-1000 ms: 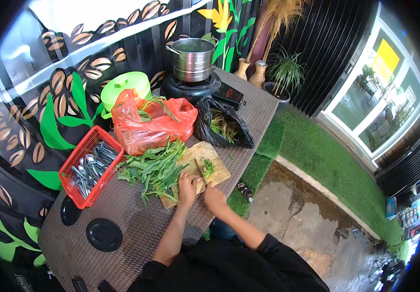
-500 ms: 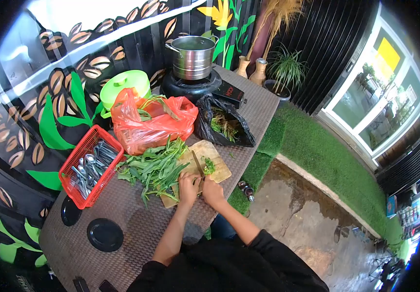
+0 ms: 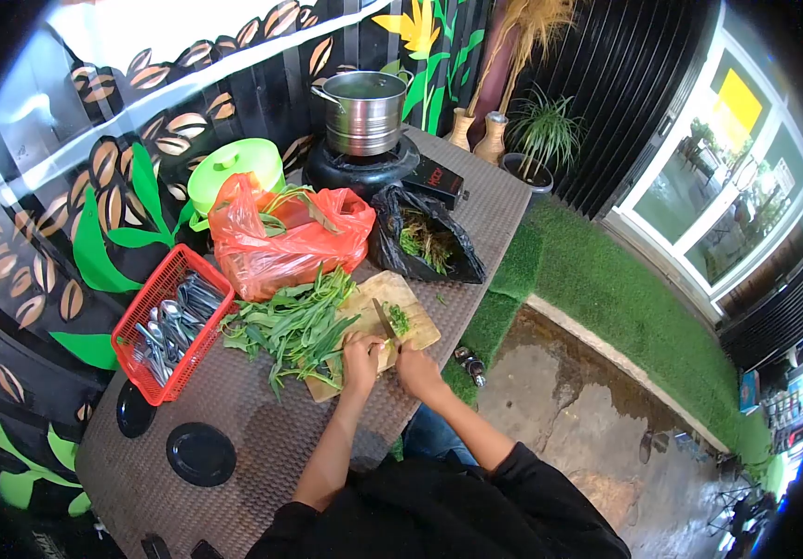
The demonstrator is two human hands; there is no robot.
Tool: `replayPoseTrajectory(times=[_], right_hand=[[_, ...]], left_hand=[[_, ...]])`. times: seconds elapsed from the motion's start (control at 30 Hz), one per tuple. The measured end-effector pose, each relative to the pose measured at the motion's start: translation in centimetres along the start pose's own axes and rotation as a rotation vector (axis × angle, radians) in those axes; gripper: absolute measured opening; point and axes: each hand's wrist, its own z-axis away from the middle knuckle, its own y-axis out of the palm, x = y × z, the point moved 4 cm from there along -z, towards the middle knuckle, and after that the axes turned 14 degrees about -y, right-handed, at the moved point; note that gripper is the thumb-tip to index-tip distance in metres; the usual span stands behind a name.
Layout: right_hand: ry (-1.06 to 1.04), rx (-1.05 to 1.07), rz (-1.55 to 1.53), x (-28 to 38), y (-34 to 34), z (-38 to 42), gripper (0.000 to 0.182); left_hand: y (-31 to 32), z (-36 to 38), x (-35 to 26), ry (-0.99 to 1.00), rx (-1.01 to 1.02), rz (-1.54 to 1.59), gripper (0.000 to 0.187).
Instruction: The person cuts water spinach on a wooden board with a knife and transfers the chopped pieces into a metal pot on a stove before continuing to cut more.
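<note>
My right hand (image 3: 418,373) is closed around the handle of a knife (image 3: 384,319), whose blade points away from me over the wooden cutting board (image 3: 420,321). Beside the blade lies a small heap of chopped greens (image 3: 399,321). My left hand (image 3: 360,361) rests on the board left of the knife with its fingers curled; what they pinch looks like pale green stems but is mostly hidden. A large pile of leafy greens (image 3: 294,321) covers the board's left part and spills onto the table.
Behind the greens stand a red plastic bag (image 3: 280,247) and a black plastic bag (image 3: 425,247) with plant scraps. A metal pot (image 3: 364,126) sits on a portable stove (image 3: 439,182). To the left are a red cutlery basket (image 3: 155,373), a green lidded container (image 3: 234,177) and black plates (image 3: 200,454).
My right hand and the knife have shifted slightly right, away from my left hand, leaving a wider gap between the hands. My left hand stays nearly in place.
</note>
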Motion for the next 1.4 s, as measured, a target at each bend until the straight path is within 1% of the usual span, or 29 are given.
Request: replayPoseTrajectory(times=[0.07, 0.13, 0.2, 0.33, 0.4, 0.43, 0.47, 0.53, 0.57, 0.6, 0.67, 0.7, 0.73, 0.8, 0.83, 0.9, 0.93, 0.97, 1.03, 1.07, 1.13, 1.17, 1.2, 1.27, 1.3, 1.33, 1.4], right_hand=[[0.137, -0.046, 0.003, 0.8, 1.8, 0.6, 0.023], [0.138, -0.056, 0.014, 0.8, 2.4, 0.1, 0.022], [0.038, -0.111, 0.004, 0.5, 2.2, -1.1, 0.021], [0.018, -0.077, -0.021, 0.1, 2.1, -1.3, 0.02], [0.142, -0.168, 0.003, 1.1, 2.8, 0.1, 0.019], [0.152, -0.131, 0.026, 1.4, 3.2, 0.0, 0.02], [0.15, -0.13, 0.031, 0.9, 3.0, -0.4, 0.02], [0.0, -0.121, 0.07, 0.6, 1.7, -1.4, 0.017], [-0.037, -0.13, 0.089, 0.6, 1.2, -1.4, 0.017], [-0.038, -0.132, 0.087, 0.9, 1.3, -1.2, 0.017], [0.084, -0.125, 0.096, 1.2, 2.0, 0.1, 0.016], [0.143, -0.176, 0.131, 1.8, 2.5, 0.3, 0.017], [0.144, -0.177, 0.134, 1.5, 2.7, 0.0, 0.017], [0.087, -0.12, 0.007, 1.1, 2.5, -1.1, 0.02], [0.04, -0.107, 0.016, 0.9, 1.6, -1.5, 0.02], [0.013, -0.102, 0.006, 0.5, 1.0, -1.4, 0.02], [-0.018, -0.096, 0.0, 0.5, 0.8, -1.5, 0.02], [-0.018, -0.097, 0.0, 0.8, 1.0, -1.2, 0.02], [0.025, -0.137, 0.109, 1.3, 1.8, 0.3, 0.017], [0.027, -0.136, 0.111, 1.7, 2.2, 0.3, 0.017], [0.1, -0.169, 0.108, 2.2, 2.8, 0.3, 0.018], [0.136, -0.123, -0.055, 1.5, 2.9, -0.4, 0.024], [0.136, -0.121, -0.055, 1.0, 2.4, -0.9, 0.024], [0.052, -0.077, -0.043, 0.5, 1.6, -1.5, 0.024], [-0.034, -0.174, -0.032, 0.8, 1.9, -0.6, 0.022], [-0.034, -0.177, -0.033, 1.5, 2.4, -0.2, 0.022], [0.123, -0.122, 0.054, 2.2, 3.5, 0.2, 0.022]], left_hand=[[0.0, -0.1, 0.0, 0.021, -0.004, -0.026, 0.006], [0.1, 0.0, -0.1, 0.038, -0.007, -0.053, 0.006], [-0.1, 0.2, -0.1, 0.072, -0.021, -0.044, 0.006], [-0.1, 0.2, -0.2, 0.068, -0.026, -0.055, 0.007], [0.0, 0.2, -0.2, 0.066, -0.043, -0.093, 0.007], [-0.1, 0.1, 0.0, 0.073, -0.019, -0.1, 0.007], [0.0, -0.1, 0.0, 0.073, -0.022, -0.095, 0.007], [-0.2, -0.1, -0.2, 0.045, 0.025, -0.048, 0.007], [-0.4, 0.1, -0.5, 0.034, 0.023, -0.056, 0.005], [-0.4, 0.2, -0.4, 0.036, 0.022, -0.058, 0.005], [-0.3, 0.1, -0.1, 0.049, -0.021, -0.043, 0.005], [-0.3, 0.1, -0.2, 0.041, -0.016, -0.047, 0.005], [-0.3, 0.1, -0.3, 0.042, -0.016, -0.044, 0.005], [-0.4, 0.4, -0.4, 0.04, -0.021, -0.057, 0.005], [-0.3, 0.7, -0.2, 0.036, -0.018, -0.06, 0.005], [-0.4, 0.8, -0.7, 0.151, -0.072, -0.08, 0.006], [-0.5, 0.8, -0.7, 0.154, -0.073, -0.08, 0.006], [-0.5, 1.0, -0.7, 0.147, -0.072, -0.065, 0.007], [-0.6, 1.1, -0.6, 0.137, -0.068, -0.05, 0.008], [-0.7, 1.0, -0.4, 0.116, -0.061, -0.041, 0.009], [-0.8, 1.0, -0.8, 0.094, -0.048, -0.028, 0.01], [-0.8, 0.9, -0.8, 0.03, -0.017, -0.02, 0.01], [-0.9, 0.8, -0.8, -0.035, 0.013, -0.013, 0.01], [-0.8, 0.8, -0.7, 0.014, 0.024, -0.036, 0.01], [-0.7, 0.7, -0.6, -0.039, 0.023, 0.033, 0.013], [-0.7, 0.6, -0.4, -0.093, 0.024, 0.103, 0.019], [-0.5, 0.4, -0.2, -0.106, 0.049, 0.128, 0.023]])
